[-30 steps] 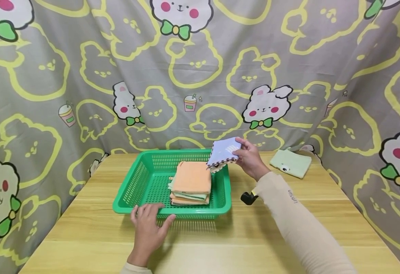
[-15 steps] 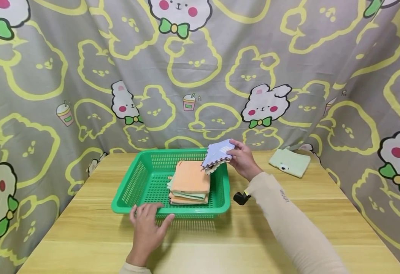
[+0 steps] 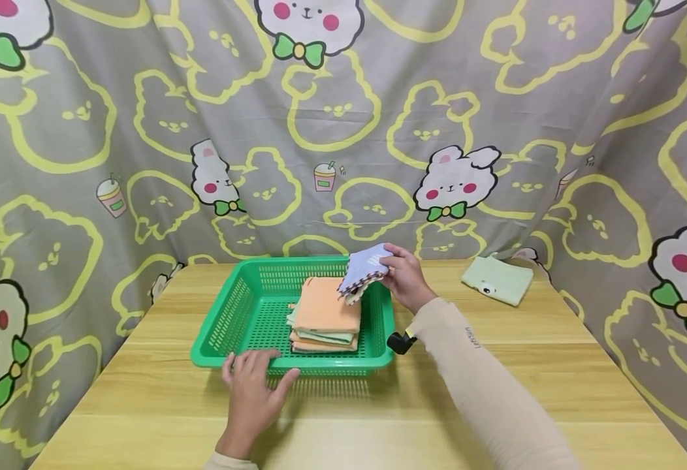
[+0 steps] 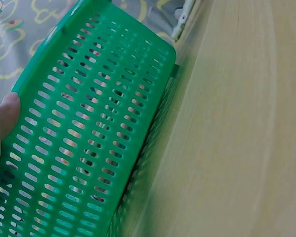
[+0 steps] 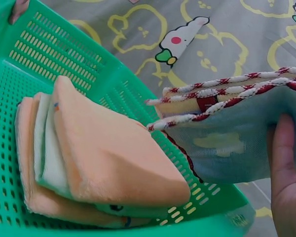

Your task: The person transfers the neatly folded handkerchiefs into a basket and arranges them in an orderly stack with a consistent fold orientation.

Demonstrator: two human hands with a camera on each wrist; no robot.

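My right hand (image 3: 408,282) pinches a folded blue washcloth (image 3: 362,267) with twisted two-tone edging. The cloth hangs above the back right of a green plastic basket (image 3: 326,363). Its cord edging looks red and white in the right wrist view, and my thumb (image 5: 284,148) lies on the blue face. Inside the basket, a stack of folded towels has a peach towel (image 3: 327,304) on top and pale green and peach ones under it. The blue cloth is just above the stack's right corner. My left hand (image 3: 254,389) holds the basket's near rim, fingers over it, thumb (image 4: 11,106) outside.
On the wooden table (image 3: 496,391), a pale green folded cloth (image 3: 499,280) with an eye design lies at the back right. A patterned grey curtain (image 3: 343,130) hangs close behind the table and at both sides. A black wrist camera (image 3: 401,342) sits below my right wrist.
My right hand has moved left and slightly down, bringing the blue washcloth closer over the towel stack. The left hand keeps its place on the rim.
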